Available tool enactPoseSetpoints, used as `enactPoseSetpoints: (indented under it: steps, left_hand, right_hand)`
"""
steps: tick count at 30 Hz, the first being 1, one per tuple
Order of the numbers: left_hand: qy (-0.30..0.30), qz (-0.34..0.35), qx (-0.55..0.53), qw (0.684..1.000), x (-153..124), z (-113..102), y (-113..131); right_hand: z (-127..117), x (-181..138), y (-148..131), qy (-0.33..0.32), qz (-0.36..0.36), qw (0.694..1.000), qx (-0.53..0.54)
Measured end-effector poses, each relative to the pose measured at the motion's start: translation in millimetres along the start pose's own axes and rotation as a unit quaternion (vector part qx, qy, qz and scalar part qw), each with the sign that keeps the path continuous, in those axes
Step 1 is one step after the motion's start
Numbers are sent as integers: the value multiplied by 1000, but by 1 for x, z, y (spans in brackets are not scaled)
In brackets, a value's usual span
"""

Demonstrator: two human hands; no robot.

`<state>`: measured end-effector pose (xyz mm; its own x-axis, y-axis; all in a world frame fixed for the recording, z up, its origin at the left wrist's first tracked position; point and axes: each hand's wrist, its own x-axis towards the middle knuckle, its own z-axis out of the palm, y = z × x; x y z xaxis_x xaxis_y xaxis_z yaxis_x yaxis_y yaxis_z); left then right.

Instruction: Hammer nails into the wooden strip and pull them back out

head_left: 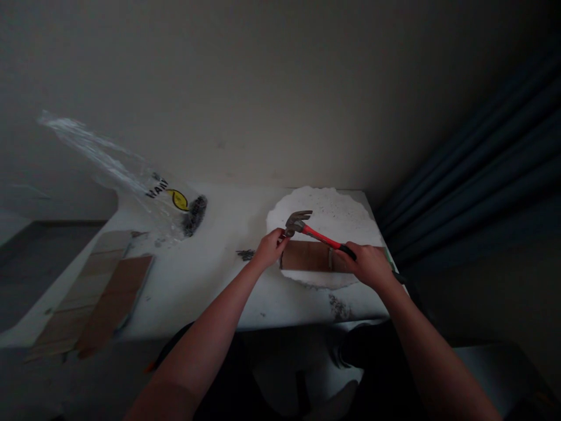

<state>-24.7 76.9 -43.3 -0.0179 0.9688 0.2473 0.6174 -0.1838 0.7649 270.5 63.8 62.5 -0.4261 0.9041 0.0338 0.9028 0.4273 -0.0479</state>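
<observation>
My right hand (370, 264) is wrapped round the black grip of a claw hammer (322, 236) with a red handle. The hammer's head points left, close to the fingertips of my left hand (269, 250). Those fingers are pinched together at the left end of a brown wooden strip (305, 256); whatever is between them is too small to make out. Beneath the strip lies a white, rough-edged round slab (324, 204). A little heap of thin dark pieces, probably nails (245, 255), lies left of my left hand.
A clear plastic bag (135, 181) with dark contents stands at the table's back left. Several brown boards (116, 298) lie at the left, reaching the front edge of the white table (188, 292). Dark curtains (491, 169) hang at the right, and a wall (263, 99) rises behind.
</observation>
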Motion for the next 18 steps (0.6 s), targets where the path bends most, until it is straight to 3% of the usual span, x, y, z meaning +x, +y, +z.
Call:
enactPoseSetpoints:
  steps: [18]
  left_hand:
    - [-1,-1,8,1000,0,1,-2]
  right_hand:
    - [-7,-3,-9,4,12,1000,-7]
